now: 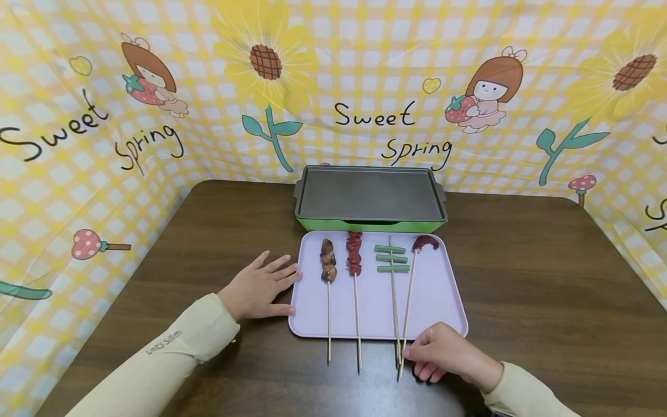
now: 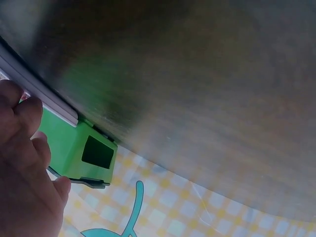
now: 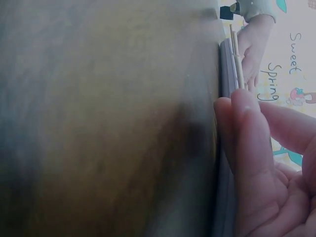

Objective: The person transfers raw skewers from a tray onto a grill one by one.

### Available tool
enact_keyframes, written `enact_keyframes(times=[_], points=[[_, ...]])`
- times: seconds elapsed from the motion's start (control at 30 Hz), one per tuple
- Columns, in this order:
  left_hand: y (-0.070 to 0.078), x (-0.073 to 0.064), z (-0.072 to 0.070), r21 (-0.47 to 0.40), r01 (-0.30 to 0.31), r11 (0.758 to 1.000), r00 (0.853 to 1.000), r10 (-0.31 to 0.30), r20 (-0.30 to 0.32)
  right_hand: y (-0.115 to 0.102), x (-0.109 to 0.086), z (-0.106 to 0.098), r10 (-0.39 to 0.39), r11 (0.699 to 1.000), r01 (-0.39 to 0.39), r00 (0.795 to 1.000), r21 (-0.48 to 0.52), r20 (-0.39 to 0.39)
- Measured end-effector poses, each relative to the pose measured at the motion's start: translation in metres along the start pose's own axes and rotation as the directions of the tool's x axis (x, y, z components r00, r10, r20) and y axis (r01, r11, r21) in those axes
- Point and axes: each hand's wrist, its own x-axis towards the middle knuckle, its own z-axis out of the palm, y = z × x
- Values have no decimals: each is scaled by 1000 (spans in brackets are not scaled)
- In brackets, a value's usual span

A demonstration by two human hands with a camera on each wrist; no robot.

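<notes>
On a pale lilac tray (image 1: 440,301) lie skewers with their sticks sticking out over the near edge. From the left they bear brownish pieces (image 1: 327,260), folded red meat-like pieces (image 1: 354,255) and green bean-like lengths (image 1: 392,259). The rightmost skewer (image 1: 411,289) carries a curved dark red piece (image 1: 425,242). My right hand (image 1: 450,353) pinches this skewer's stick near its lower end, close beside the green skewer's stick. With fingers spread, my left hand (image 1: 260,289) touches the tray's left edge with its fingertips.
Behind the tray stands a green grill (image 1: 372,194) with a flat dark plate on top. Both are on a dark brown wooden table (image 1: 526,278). A yellow checked cloth (image 1: 365,69) hangs along the back and sides.
</notes>
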Motion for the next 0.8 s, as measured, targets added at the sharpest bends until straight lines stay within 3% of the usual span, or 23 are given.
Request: enact_keyframes(times=[0.2,0.43,0.8], points=[[-1,1,2,1,3,1000,1000,-3,3,1,1,5,10,1000,-10,1000,19,7],[0,1,1,6,-1,1000,1000,1,-9,0,3,5,4,1000,-4,1000,-30,-16],[0,1,-3,31,-4,999,1000,4,1,0,7,7,13,1000,-14,1000,13,18]])
